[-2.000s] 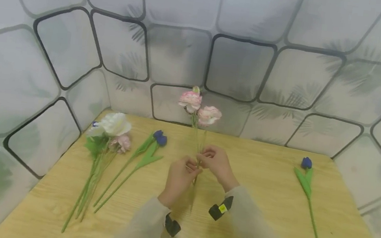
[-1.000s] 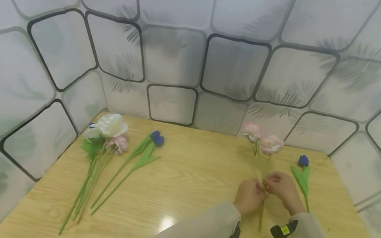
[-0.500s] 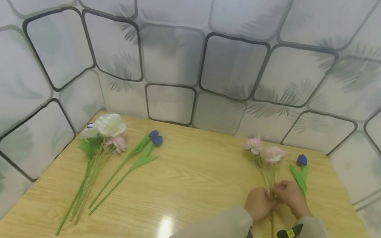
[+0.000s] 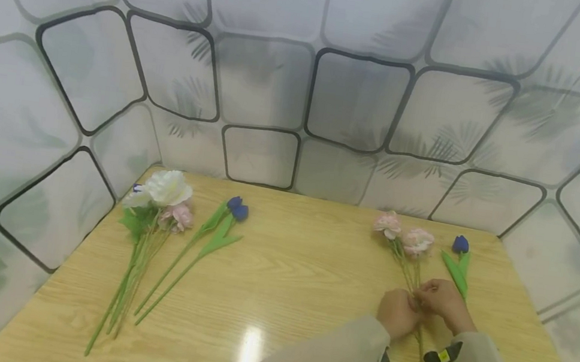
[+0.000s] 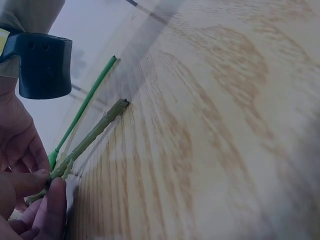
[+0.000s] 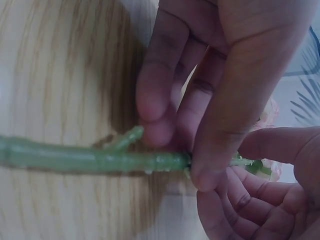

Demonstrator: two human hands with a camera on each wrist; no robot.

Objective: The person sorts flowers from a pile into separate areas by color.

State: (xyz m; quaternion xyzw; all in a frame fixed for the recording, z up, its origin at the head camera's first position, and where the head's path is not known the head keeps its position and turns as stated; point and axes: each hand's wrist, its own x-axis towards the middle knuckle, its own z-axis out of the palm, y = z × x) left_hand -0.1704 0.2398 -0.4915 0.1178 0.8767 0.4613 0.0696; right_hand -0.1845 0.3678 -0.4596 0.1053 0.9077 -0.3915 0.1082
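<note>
A pink flower spray (image 4: pixel 416 242) with two blooms lies low over the right side of the table, its stem slanting toward the near edge. My left hand (image 4: pixel 397 314) pinches this stem (image 5: pixel 95 132) between thumb and fingers. Just beside it, my right hand (image 4: pixel 441 299) pinches the same stem with its thumb and fingertips, as the right wrist view shows, where the knobbly green stem has a short side stub. A blue tulip (image 4: pixel 460 244) lies right of the hands, its lower stem hidden behind my right hand and sleeve in the head view.
On the left lie a bunch with a white flower (image 4: pixel 166 188), a pink flower (image 4: pixel 177 215) and several green stems. Next to it are two blue tulips (image 4: pixel 238 208). A patterned wall (image 4: pixel 356 101) borders the wooden table (image 4: pixel 281 252) at the back and sides.
Both hands have carried the pink flower spray from the middle to the right and lowered it to the table beside the single tulip. Over the last half second they have barely moved.
</note>
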